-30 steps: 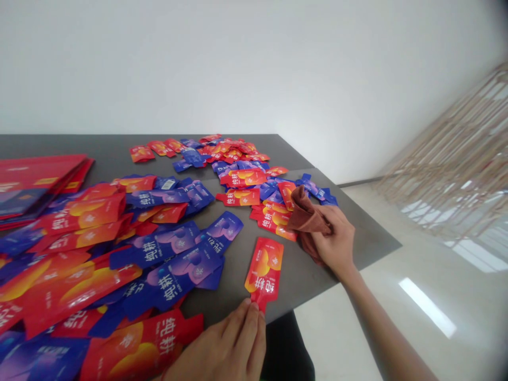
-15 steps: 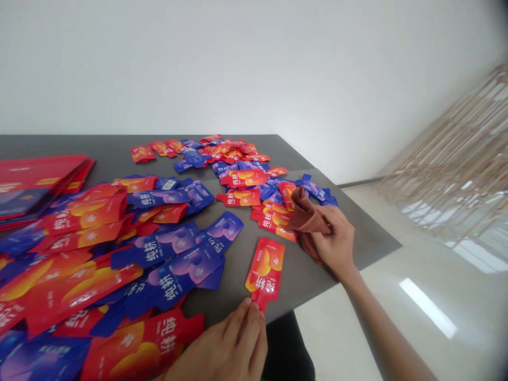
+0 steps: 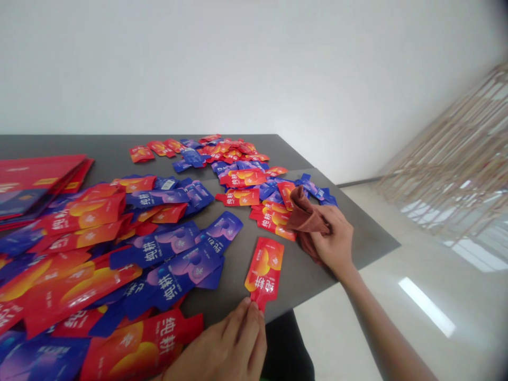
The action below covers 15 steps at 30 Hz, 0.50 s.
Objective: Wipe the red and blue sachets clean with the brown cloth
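Near the table's front edge, my left hand (image 3: 230, 341) is closed, its fingertips pinching the narrow neck of a red and orange sachet (image 3: 265, 267). The sachet lies flat on the table, pointing away from me, with white lettering and a round yellow-orange picture. My right hand (image 3: 333, 235) is closed around a bunched brown cloth (image 3: 306, 217), to the right of the sachet. The cloth rests against the right side of a pile of red and purple-blue sachets (image 3: 273, 217). Part of the cloth is hidden by my right fingers.
A larger heap of red and blue sachets (image 3: 159, 254) covers the left of the grey table (image 3: 369, 241). Behind it lie red and blue printed bags (image 3: 39, 177). More sachets (image 3: 230, 151) lie toward the back. A white wall (image 3: 238, 63) stands behind; a pale floor (image 3: 428, 317) shows at right.
Almost nothing differs. The view has shifted very slightly; both hands keep their places, with the sachet neck and the brown cloth still held.
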{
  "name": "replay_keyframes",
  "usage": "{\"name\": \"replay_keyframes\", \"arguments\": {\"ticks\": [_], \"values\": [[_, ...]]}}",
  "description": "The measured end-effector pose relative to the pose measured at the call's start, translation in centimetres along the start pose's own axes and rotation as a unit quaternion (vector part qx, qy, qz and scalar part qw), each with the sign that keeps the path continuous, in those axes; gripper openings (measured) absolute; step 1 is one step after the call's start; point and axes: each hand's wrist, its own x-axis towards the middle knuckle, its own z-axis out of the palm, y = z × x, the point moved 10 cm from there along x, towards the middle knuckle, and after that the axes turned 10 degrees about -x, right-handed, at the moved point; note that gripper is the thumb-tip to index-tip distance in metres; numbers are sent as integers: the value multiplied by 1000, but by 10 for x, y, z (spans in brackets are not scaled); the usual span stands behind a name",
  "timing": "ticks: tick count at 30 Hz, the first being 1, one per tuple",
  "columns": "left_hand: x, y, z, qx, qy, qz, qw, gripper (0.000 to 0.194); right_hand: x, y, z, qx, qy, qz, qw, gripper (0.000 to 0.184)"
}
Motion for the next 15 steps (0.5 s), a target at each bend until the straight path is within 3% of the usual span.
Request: {"name": "replay_keyframes", "arguments": {"ticks": [15], "values": [[2, -2, 1, 10, -8, -11, 1000, 41, 0, -1, 1, -2, 0, -4, 1000, 30]]}}
